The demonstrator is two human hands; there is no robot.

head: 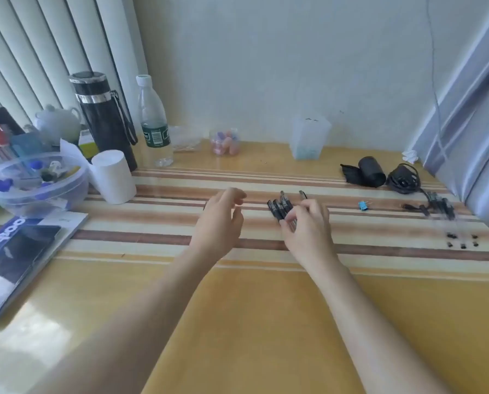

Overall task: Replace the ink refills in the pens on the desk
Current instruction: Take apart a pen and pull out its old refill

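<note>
Pens (pixel 277 210): lay bunched on the desk (pixel 266 308), within easy reach.
Right hand (pixel 308 226): pinched one pen from the bunch, likely to open it.
Left hand (pixel 220 220): hovered beside, fingers relaxed, holding nothing, ready to assist.

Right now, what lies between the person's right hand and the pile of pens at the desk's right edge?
In the head view, only a small blue object on otherwise bare striped desk.
</note>
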